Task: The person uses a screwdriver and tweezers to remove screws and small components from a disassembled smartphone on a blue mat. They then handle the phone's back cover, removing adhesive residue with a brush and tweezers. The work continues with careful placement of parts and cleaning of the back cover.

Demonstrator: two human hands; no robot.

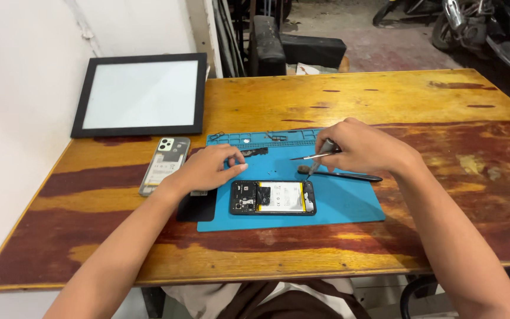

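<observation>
Tweezers point(311, 156) sit pinched in the right hand point(364, 147), the fingers point(330, 146) closed around the upper end, with the thin metal tips jutting out leftward over the blue mat point(349, 204). A second slim tool also runs from that hand, slanting down to a small dark part point(304, 170) lying on the mat just above the opened phone point(273, 197); whether its tip touches that part I cannot tell. The phone lies flat below both hands, back cover off, battery and board exposed, close to the fingers of both hands but touched by neither. A long black tool point(349, 176) lies on the mat under the right hand. The left hand point(208, 168) rests palm down at the mat's left edge, fingers loosely curled together with their tips on the mat and gripping nothing that shows; it half covers a black pad point(196, 207). Just beside that hand on the wooden table point(385, 100) lies one removed back cover point(164, 165), inner side up. Counted: one opened phone, one back cover, one mat, one pair of tweezers, one black tool, and one black-framed panel point(141, 94) at the table's far left corner, well apart from the hands.
</observation>
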